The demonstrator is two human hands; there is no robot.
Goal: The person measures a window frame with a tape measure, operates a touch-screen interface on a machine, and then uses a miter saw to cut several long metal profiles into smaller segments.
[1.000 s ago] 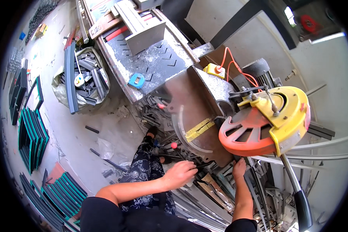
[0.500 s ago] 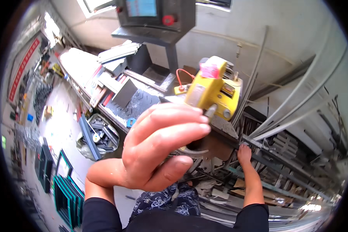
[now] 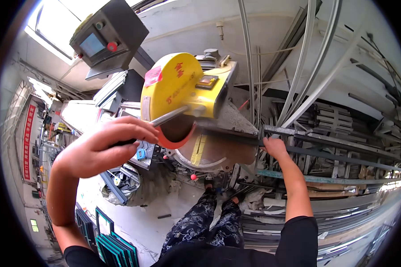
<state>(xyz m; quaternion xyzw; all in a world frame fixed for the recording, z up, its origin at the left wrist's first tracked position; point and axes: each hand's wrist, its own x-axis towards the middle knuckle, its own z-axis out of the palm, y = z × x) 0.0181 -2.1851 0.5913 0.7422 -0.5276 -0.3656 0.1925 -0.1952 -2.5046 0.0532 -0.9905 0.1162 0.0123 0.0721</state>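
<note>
**Two bare hands at a yellow cut-off saw, one on its handle, one on a dark bar**

From where I stand, with the worker facing twelve o'clock, nearest are patterned dark trousers [image 3: 191, 227] at six. At half past ten, the left hand [image 3: 104, 147] curls around the grip of the saw handle [image 3: 170, 115]. At one o'clock, the right hand [image 3: 275, 147] grasps a dark bar [image 3: 236, 135], thumb and fingers closed on it. The bar lies at twelve, across the rust-brown saw table [image 3: 229, 153], running left toward the orange lower guard [image 3: 178, 141]; whether the blade touches it, I cannot tell.

The step appears to be steadying the bar for a cut. To my eye, the next move calls for a firm right hand, fingers clear of the blade, and an even downward pull with the left.

Beyond, the yellow saw [image 3: 169, 84] stands at half past eleven. A blue tape measure [image 3: 141, 154] sits at eleven. A rack of metal lengths [image 3: 334, 133] spreads from half past one. Farther off at eleven hangs a grey control box [image 3: 109, 42]; a red banner [image 3: 29, 142] hangs at ten.
</note>
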